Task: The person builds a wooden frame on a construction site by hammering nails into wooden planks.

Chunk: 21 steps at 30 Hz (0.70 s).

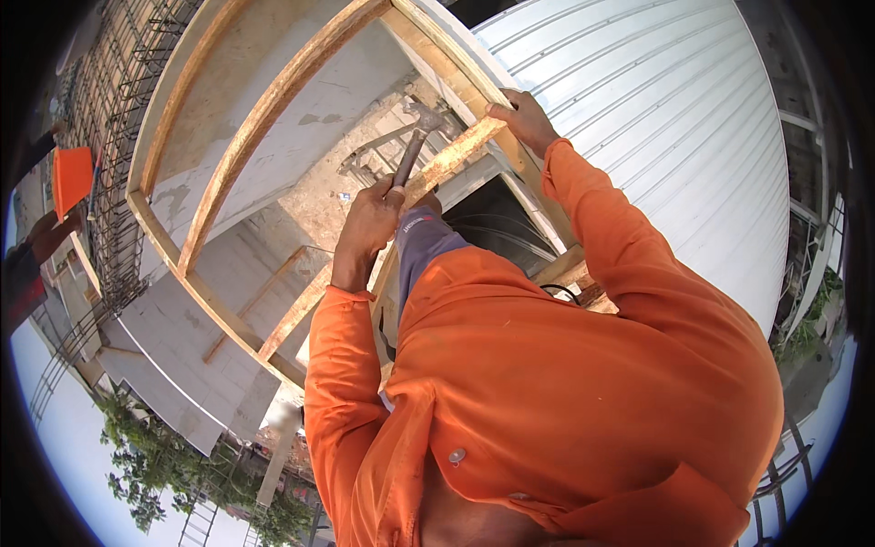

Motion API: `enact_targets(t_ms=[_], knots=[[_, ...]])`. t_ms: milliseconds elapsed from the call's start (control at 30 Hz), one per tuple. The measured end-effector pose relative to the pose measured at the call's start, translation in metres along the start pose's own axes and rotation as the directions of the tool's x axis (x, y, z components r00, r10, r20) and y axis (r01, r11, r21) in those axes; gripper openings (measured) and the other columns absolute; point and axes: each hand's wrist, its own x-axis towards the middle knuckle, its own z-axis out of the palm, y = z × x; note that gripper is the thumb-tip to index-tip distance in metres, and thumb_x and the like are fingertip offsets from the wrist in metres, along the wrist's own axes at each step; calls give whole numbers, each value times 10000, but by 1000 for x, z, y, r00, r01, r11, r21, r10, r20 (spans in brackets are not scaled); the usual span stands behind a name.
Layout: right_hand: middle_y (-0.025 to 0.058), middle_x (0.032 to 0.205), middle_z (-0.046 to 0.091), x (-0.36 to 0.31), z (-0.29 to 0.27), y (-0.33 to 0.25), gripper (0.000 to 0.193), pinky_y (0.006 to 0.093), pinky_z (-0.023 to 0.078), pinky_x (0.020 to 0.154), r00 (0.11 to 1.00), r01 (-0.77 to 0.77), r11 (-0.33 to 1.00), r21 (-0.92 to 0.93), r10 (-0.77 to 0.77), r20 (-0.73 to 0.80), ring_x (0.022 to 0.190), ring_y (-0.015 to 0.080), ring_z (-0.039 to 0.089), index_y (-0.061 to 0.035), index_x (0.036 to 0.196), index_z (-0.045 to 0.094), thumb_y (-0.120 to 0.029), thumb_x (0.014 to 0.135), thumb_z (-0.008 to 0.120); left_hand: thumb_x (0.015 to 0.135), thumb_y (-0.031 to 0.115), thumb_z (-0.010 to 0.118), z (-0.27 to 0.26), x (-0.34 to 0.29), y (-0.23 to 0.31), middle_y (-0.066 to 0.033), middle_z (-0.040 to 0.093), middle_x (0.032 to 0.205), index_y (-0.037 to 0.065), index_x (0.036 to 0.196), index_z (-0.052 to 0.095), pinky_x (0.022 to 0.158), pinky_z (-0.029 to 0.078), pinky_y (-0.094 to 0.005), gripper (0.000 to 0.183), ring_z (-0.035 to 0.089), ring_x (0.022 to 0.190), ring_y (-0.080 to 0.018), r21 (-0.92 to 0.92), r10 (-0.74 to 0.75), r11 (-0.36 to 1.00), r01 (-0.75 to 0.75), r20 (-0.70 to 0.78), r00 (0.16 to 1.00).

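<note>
My left hand (366, 223) is closed around the handle of a hammer (410, 157). The hammer's metal head points away from me, over the opening between the beams. Ahead and to the right, my right hand (526, 120) grips the edge of a wooden frame (444, 66), at the end of a short crosspiece (460, 150). Some of its fingers are hidden behind the wood. Long curved-looking timber beams (273, 105) cross the frame to the left. A nail cannot be made out in either hand.
Corrugated white metal sheeting (656, 118) lies to the right. Steel rebar cages (118, 155) run along the far left, where another person's hand (50, 235) is near an orange container (71, 180). Through the frame, rubble ground (319, 201) shows below. A dark opening (497, 219) sits near my leg.
</note>
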Motion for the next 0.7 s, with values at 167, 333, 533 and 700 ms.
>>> enact_targets(t_ms=[167, 333, 533, 700], knots=[[194, 1105, 619, -24, -8, -55, 618, 325, 410, 899, 995, -64, 996, 55, 60, 74, 1009, 234, 576, 65, 1255, 514, -284, 765, 659, 912, 246, 478, -24, 4, 13, -14, 463, 568, 44, 1244, 562, 369, 318, -245, 398, 400, 410, -83, -117, -176, 978, 173, -15, 984], [169, 1087, 628, -31, -8, -69, 556, 321, 424, 868, 998, -34, 998, 44, 31, 51, 958, 221, 581, 40, 1222, 557, -236, 749, 655, 919, 252, 468, -10, 15, 20, -22, 467, 573, 10, 1236, 540, 384, 344, -263, 405, 423, 438, -92, -202, -172, 968, 146, -118, 978], [140, 952, 660, -26, -6, -51, 500, 312, 437, 814, 1000, -1, 1000, 22, 1, -18, 856, 194, 592, 6, 1181, 603, -209, 732, 650, 891, 246, 477, -10, 20, 16, -177, 572, 668, -52, 1088, 589, 603, 457, -390, 374, 580, 603, -255, 97, 15, 995, -18, 33, 999], [150, 944, 650, -30, -3, -68, 514, 299, 438, 805, 998, -45, 999, -1, 45, 46, 860, 199, 589, 21, 1192, 590, -204, 733, 642, 889, 209, 486, -11, 18, 20, -138, 549, 621, -57, 1020, 605, 522, 441, -356, 319, 573, 542, -222, -110, -89, 991, 75, -125, 988]])
